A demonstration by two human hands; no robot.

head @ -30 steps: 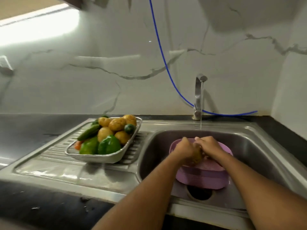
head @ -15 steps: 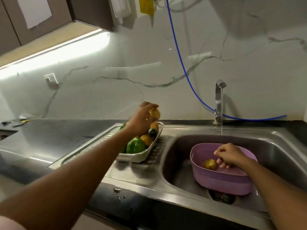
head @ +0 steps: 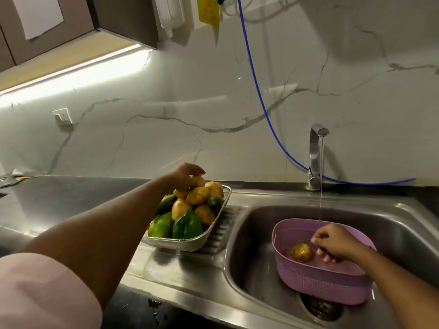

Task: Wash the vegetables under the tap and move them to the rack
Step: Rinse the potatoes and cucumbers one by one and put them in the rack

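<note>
A steel tray rack [head: 215, 230] on the sink's drainboard is piled with potatoes [head: 197, 195], green peppers [head: 186, 225] and other vegetables. My left hand [head: 184, 175] reaches over the pile, its fingers closed on the topmost potato [head: 199, 180], which touches the heap. In the sink basin stands a purple perforated basket [head: 318, 286] holding one wet potato [head: 301, 252]. My right hand [head: 333, 243] is inside the basket just right of that potato, fingers loosely curled with nothing in them. The tap [head: 314, 157] runs a thin stream of water into the basket's far edge.
The steel sink [head: 249, 269] has its drain [head: 320, 307] in front of the basket. Black counter [head: 59, 200] lies to the left. A blue hose [head: 261, 103] hangs down the marble wall behind the tap. Small tools [head: 14, 178] lie at the far left.
My left hand carried a potato from the basket to the rack and has lowered it onto the pile. My right hand stayed in the basket beside the remaining potato.
</note>
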